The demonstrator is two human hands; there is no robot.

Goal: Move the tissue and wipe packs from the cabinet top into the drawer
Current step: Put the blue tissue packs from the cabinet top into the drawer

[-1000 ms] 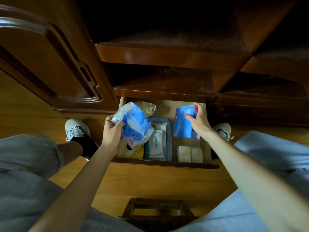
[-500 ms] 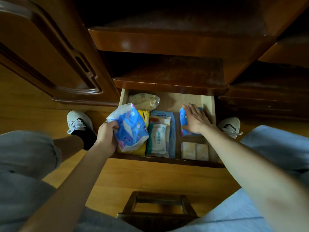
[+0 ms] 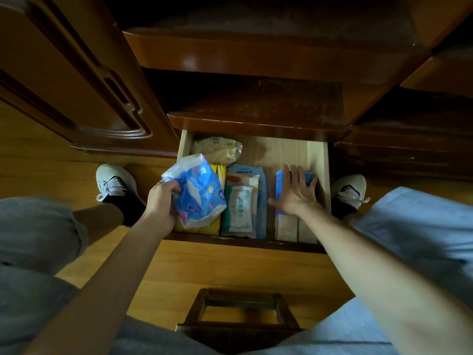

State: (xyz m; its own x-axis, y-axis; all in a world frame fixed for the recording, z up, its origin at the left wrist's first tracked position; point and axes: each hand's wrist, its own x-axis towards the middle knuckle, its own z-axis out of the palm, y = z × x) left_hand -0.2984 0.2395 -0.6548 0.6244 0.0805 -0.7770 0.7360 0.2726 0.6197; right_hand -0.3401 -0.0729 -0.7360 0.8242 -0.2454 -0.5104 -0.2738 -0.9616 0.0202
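The open wooden drawer (image 3: pixel 318 165) sits below the dark cabinet top (image 3: pixel 258 106). My left hand (image 3: pixel 162 203) grips a blue and white tissue pack (image 3: pixel 198 193) over the drawer's left side, above a yellow pack (image 3: pixel 218 172). My right hand (image 3: pixel 294 192) lies flat with straight fingers on a blue pack (image 3: pixel 280 180) in the drawer's right part. A white wipe pack (image 3: pixel 240 208) lies on a teal pack (image 3: pixel 261 175) in the middle. A pale crinkled bag (image 3: pixel 217 149) is at the back left. Two beige packs (image 3: pixel 286 226) lie at the front right.
A carved cabinet door (image 3: pixel 76 80) stands open at the left. My two shoes (image 3: pixel 112 180) flank the drawer on the wooden floor (image 3: pixel 230 267). A small dark wooden stool (image 3: pixel 240 313) stands between my knees. Shelves (image 3: pixel 256 47) overhang the drawer.
My right hand laid the blue pack down flat in the drawer's right side and now presses it. My left hand lowered the blue and white pack slightly toward the drawer.
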